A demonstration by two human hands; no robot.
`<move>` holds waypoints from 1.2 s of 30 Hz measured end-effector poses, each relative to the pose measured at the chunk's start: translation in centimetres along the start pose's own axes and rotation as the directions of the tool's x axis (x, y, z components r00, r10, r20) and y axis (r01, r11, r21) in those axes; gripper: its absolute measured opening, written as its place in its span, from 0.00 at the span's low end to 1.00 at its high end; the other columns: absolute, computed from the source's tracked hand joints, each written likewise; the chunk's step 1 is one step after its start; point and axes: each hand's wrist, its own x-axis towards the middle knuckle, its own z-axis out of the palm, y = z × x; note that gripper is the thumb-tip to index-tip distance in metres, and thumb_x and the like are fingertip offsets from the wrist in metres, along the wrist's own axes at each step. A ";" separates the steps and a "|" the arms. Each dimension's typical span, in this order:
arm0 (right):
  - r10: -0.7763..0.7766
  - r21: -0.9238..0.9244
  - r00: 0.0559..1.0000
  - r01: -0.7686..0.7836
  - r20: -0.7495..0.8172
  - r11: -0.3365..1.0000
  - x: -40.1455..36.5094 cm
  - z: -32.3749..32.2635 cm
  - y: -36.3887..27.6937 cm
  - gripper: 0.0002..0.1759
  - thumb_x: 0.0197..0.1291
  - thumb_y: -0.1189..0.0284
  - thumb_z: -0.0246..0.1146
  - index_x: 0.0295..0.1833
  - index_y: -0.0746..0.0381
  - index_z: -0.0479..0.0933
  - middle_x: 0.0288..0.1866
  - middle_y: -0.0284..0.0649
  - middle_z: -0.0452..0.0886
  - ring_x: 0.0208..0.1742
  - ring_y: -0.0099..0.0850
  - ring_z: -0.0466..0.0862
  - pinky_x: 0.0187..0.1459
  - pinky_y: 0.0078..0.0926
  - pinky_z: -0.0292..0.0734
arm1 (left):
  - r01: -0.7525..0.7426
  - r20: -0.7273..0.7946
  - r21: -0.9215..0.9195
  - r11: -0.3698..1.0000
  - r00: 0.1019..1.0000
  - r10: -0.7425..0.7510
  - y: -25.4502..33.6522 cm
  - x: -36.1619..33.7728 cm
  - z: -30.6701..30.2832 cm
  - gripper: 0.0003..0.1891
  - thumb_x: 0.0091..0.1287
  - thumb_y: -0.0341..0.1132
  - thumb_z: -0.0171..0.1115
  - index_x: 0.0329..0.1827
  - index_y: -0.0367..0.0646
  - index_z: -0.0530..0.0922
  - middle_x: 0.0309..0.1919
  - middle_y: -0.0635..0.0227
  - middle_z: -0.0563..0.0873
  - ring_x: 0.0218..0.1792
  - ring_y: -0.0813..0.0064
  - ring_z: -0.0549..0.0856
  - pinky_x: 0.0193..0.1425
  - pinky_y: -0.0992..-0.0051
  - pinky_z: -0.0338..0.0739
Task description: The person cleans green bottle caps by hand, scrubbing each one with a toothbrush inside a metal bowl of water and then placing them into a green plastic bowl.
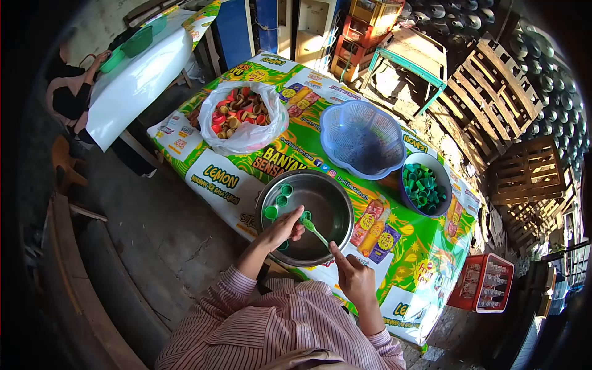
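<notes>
My left hand (285, 227) is over the left side of a steel basin (351, 223), its fingers closed on a green bottle cap (307, 215). My right hand (356, 277), at the basin's front right rim, grips the end of a slim pale green tool (317, 233) that looks like a toothbrush. The tool's far end meets the cap, and its tip is partly hidden there. Several loose green caps (271, 212) lie along the basin's left inner side. One of them is partly covered by my left hand.
A plastic bag (271, 102) of red and brown caps, a blue colander (333, 120) and a tub (404, 197) of green caps stand on the printed tablecloth (216, 172). A red crate (465, 280) is right of the table. Another person (71, 86) sits at the far-left table.
</notes>
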 end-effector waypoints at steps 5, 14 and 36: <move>-0.014 -0.132 1.000 0.010 -0.028 0.991 0.5 0.1 1.4 0.35 0.48 0.79 0.57 0.64 0.43 0.66 0.17 0.32 0.66 0.12 0.28 0.69 0.16 0.29 0.68 | 0.059 -0.035 0.026 0.998 0.998 -0.058 0.1 -0.1 0.5 0.19 0.69 0.54 0.43 0.35 0.46 0.67 0.20 0.77 0.64 0.21 0.86 0.65 0.21 0.85 0.59; -0.083 -0.149 0.996 0.085 0.018 0.985 0.8 -0.1 2.0 0.33 0.51 0.76 0.58 0.65 0.42 0.65 0.18 0.31 0.66 0.13 0.27 0.70 0.14 0.28 0.67 | 0.125 -0.032 0.074 0.989 0.992 -0.123 0.8 0.3 0.4 0.23 0.69 0.56 0.43 0.39 0.41 0.67 0.19 0.78 0.62 0.20 0.87 0.63 0.20 0.86 0.57; 0.229 0.326 0.970 -0.191 -0.080 0.926 0.4 1.8 -2.1 0.30 0.54 0.81 0.57 0.64 0.54 0.66 0.21 0.44 0.75 0.19 0.39 0.76 0.24 0.34 0.71 | -0.151 0.172 -0.338 0.929 0.961 0.218 -1.9 0.5 -0.3 0.13 0.72 0.42 0.43 0.50 0.45 0.71 0.44 0.71 0.78 0.42 0.79 0.77 0.39 0.78 0.69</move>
